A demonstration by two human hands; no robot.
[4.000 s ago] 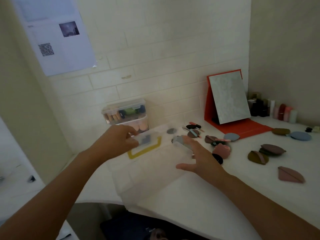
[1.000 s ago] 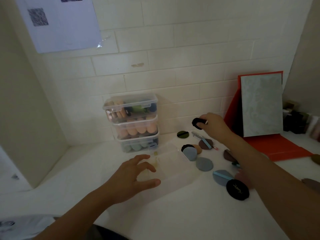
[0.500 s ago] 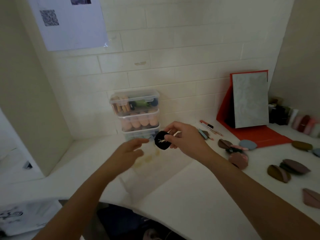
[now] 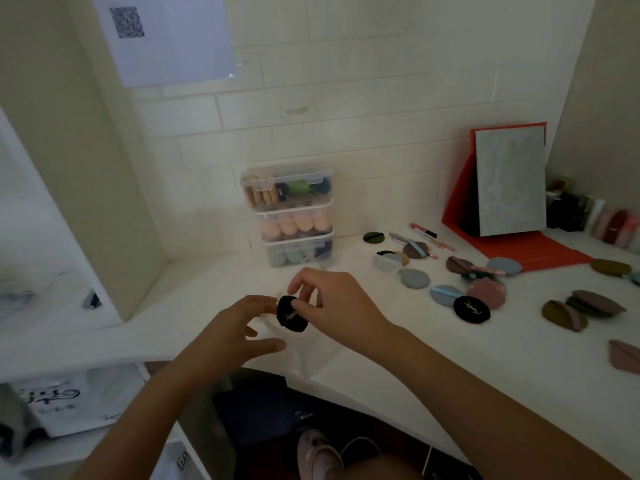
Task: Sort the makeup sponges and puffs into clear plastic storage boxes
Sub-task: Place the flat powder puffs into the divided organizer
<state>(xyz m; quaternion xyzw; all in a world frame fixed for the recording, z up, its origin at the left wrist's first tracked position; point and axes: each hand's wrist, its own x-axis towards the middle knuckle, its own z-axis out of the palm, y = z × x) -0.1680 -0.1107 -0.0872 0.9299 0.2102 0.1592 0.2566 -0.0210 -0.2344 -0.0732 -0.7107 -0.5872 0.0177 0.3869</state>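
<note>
My right hand (image 4: 341,311) pinches a small black puff (image 4: 291,316) with a gold logo, holding it over the near part of the white counter (image 4: 398,344). The fingertips of my left hand (image 4: 235,329) are spread and reach the puff's left edge. A faint open clear box (image 4: 304,362) lies under my hands, hard to make out. Three closed clear boxes (image 4: 291,220) filled with sponges are stacked against the wall. Loose puffs lie to the right: a black one (image 4: 471,309), a grey one (image 4: 414,278), a pink one (image 4: 486,294).
A red folding mirror (image 4: 509,183) stands at the back right, with small cosmetic bottles (image 4: 588,216) beside it. Pencils (image 4: 427,234) lie near the wall. Brown folded puffs (image 4: 585,306) sit far right. A wall panel (image 4: 104,168) bounds the counter on the left.
My right hand picked the black puff from the pile and carried it left, in front of the stacked boxes. My left hand rose from the clear box to meet the puff.
</note>
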